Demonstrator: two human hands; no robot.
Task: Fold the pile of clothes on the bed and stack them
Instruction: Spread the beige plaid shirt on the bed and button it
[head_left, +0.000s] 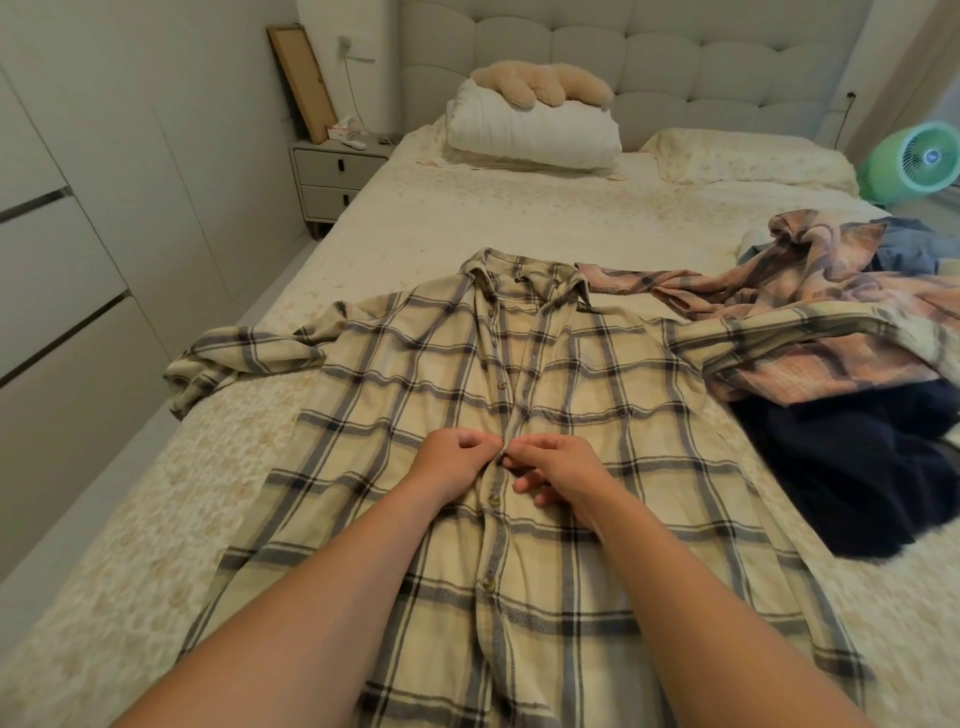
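Observation:
A cream and grey plaid shirt (597, 395) lies spread front-up on the bed (519, 218), collar away from me, sleeves out to both sides. My left hand (451, 465) and my right hand (556, 470) meet at the button placket in the shirt's middle, each pinching the fabric edge there. Several buttons show along the placket above and below my hands. At the right lies the pile: a pink plaid shirt (810, 291), a dark navy garment (872, 467) and a bit of blue denim (909, 249). The cream shirt's right sleeve runs over the pile.
A white pillow (535, 132) with a beige plush toy (540, 83) sits at the padded headboard. A nightstand (335, 174) stands at the bed's left, beside white wardrobe doors (67, 249). A green fan (919, 161) stands at the right.

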